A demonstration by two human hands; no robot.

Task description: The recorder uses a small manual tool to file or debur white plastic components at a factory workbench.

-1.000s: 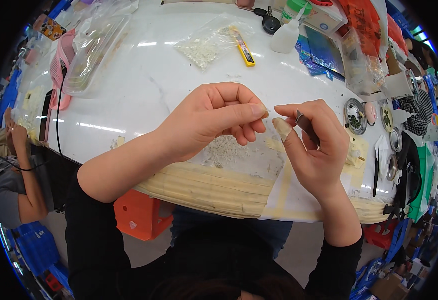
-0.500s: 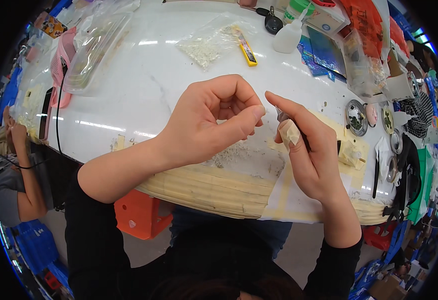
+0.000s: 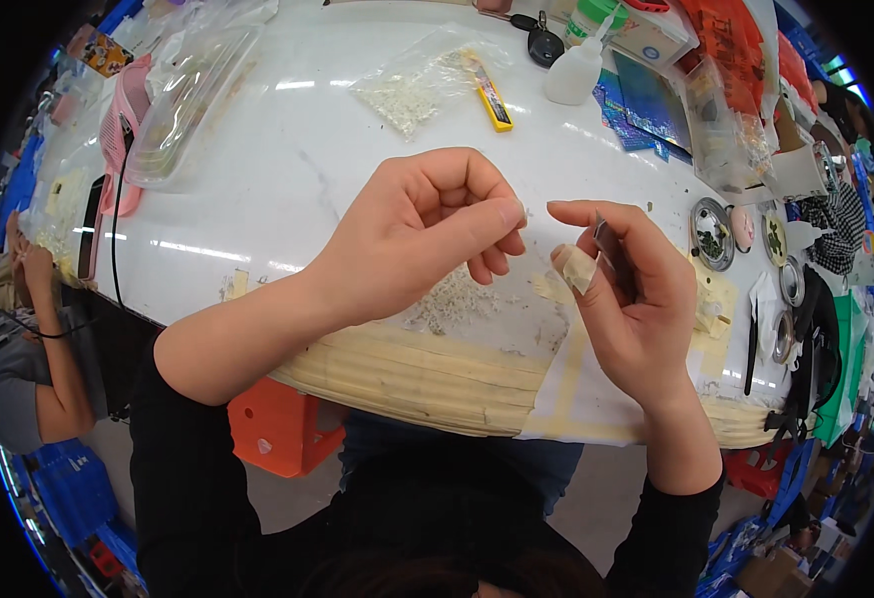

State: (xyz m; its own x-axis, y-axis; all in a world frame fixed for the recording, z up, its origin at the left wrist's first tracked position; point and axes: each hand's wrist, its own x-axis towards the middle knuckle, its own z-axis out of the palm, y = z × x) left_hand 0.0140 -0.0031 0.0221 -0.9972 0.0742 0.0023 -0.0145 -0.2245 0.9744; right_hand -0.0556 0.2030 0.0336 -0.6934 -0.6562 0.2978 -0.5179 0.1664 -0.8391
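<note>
My left hand (image 3: 412,234) is held above the table with thumb and forefinger pinched together. A tiny piece shows at the fingertips, too small to make out. To its right, my right hand (image 3: 646,309) grips a thin grey metal blade (image 3: 611,247) within its curled fingers; its thumb and forefinger tips stand apart. Beige tape (image 3: 575,267) is wrapped round the right thumb. The two hands do not touch. Below and between them, small whitish crumbs (image 3: 452,302) are scattered on the white table (image 3: 267,199).
Yellowish tape (image 3: 407,384) covers the near table edge. Farther off lie a plastic bag of white bits (image 3: 407,100), a yellow case (image 3: 495,100) and a white squeeze bottle (image 3: 574,72). Round metal dishes (image 3: 711,234) stand at the right. Another person (image 3: 38,349) sits at the left.
My right hand has drawn back to the right and turned, showing more of the blade. The left fingers have shifted slightly, still pinched.
</note>
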